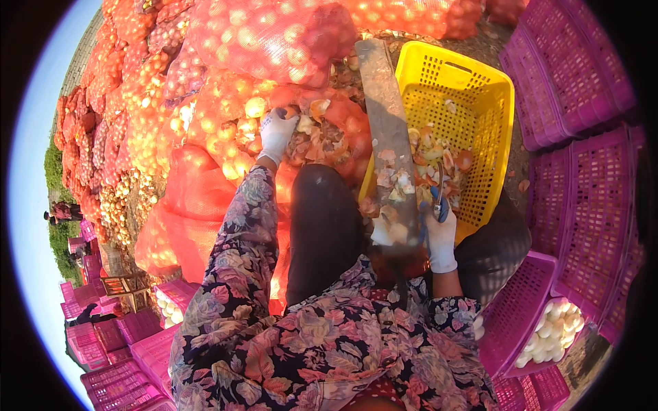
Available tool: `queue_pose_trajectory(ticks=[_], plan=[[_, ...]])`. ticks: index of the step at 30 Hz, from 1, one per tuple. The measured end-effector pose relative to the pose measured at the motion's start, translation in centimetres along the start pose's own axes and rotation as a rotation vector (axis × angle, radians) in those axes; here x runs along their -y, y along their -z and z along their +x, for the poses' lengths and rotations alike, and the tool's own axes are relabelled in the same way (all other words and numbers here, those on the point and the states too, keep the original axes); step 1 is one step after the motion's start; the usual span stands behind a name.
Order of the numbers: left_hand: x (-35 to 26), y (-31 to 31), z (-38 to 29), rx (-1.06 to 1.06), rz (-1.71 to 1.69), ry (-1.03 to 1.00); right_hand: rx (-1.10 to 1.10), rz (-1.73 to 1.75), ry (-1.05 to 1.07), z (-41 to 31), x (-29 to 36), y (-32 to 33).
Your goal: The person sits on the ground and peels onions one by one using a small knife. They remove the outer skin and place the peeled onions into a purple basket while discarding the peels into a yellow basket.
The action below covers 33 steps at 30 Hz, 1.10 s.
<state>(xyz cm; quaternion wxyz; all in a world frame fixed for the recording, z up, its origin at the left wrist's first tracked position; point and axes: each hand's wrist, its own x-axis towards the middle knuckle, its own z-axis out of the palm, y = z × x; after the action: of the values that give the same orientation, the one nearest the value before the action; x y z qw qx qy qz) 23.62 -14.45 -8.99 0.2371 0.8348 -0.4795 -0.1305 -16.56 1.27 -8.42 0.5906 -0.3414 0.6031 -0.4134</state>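
My left hand, in a white glove with dark fingertips, reaches among the onions at the mouth of a red mesh sack. Its fingers are at an onion, but whether they grip it I cannot tell. My right hand, gloved in white and blue, is closed around a tool with a curved metal blade, probably a sickle-like knife. A worn wooden board lies lengthwise between the hands, with onion skins on its near part. Right of the board stands a yellow perforated plastic crate with onion scraps inside.
Full red mesh sacks of onions pile up ahead and to the left. Purple plastic crates are stacked at the right; one holds peeled white onions. More purple crates stand at lower left, and a person is farther off.
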Motion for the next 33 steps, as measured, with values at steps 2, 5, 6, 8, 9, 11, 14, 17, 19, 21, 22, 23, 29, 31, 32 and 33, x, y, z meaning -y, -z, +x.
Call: queue_pose_trajectory(ticks=[2, 5, 6, 8, 9, 11, 14, 17, 19, 21, 22, 23, 29, 31, 32, 33], plan=[[3.1, -1.2, 2.3, 0.045, -0.04, 0.155, -0.005, -0.037, 0.001, 0.1, 0.1, -0.3], [4.9, -3.6, 4.2, -0.027, 0.047, 0.193, -0.024, -0.138, 0.069, 0.5, -0.5, -0.3], [5.0, -4.3, 4.5, -0.016, 0.034, 0.214, -0.035, -0.2, 0.087, 0.7, -0.7, -0.1], [4.8, -5.3, 5.1, -0.048, 0.182, 0.261, -0.055, -0.264, 0.091, 1.2, -1.2, 0.1], [4.7, -5.7, 5.2, -0.038, 0.252, 0.285, -0.062, -0.265, 0.076, 1.3, -1.4, 0.2], [5.0, -5.6, 5.2, 0.016, 0.138, 0.337, -0.064, -0.248, 0.042, 1.4, -1.6, 0.4], [6.1, -5.3, 4.3, -0.018, -0.036, 0.291, -0.052, -0.214, 0.012, 1.2, -1.4, 0.3], [6.7, -4.3, 2.3, 0.105, -0.454, 0.42, -0.031, -0.214, -0.015, 0.9, -0.9, 0.0], [5.5, -3.4, 0.0, 0.268, -0.755, 0.36, 0.008, -0.178, -0.057, 0.5, -0.4, 0.1], [2.6, -2.1, -2.0, 0.37, -0.831, 0.183, 0.0, -0.296, 0.122, 0.2, 0.0, -0.3], [0.7, -1.0, -2.5, 0.492, -0.786, 0.11, 0.02, -0.291, 0.102, -0.1, 0.3, -0.4], [-1.5, -0.1, -3.4, 0.499, -0.72, -0.045, 0.017, -0.318, 0.065, -0.2, 0.5, -0.6], [-12.9, 0.8, -12.1, 0.485, -0.274, -0.719, 0.03, -0.363, 0.419, -1.5, 0.7, -0.2], [-14.5, -0.5, -15.1, 0.55, -0.135, -0.735, 0.08, -0.365, 0.309, -2.0, 0.1, 0.3], [-14.9, -1.3, -16.3, 0.578, -0.082, -0.702, 0.037, -0.419, 0.483, -2.1, -0.3, 0.5], [-15.0, -1.9, -17.2, 0.611, -0.023, -0.669, 0.05, -0.459, 0.468, -2.3, -0.6, 0.7]])
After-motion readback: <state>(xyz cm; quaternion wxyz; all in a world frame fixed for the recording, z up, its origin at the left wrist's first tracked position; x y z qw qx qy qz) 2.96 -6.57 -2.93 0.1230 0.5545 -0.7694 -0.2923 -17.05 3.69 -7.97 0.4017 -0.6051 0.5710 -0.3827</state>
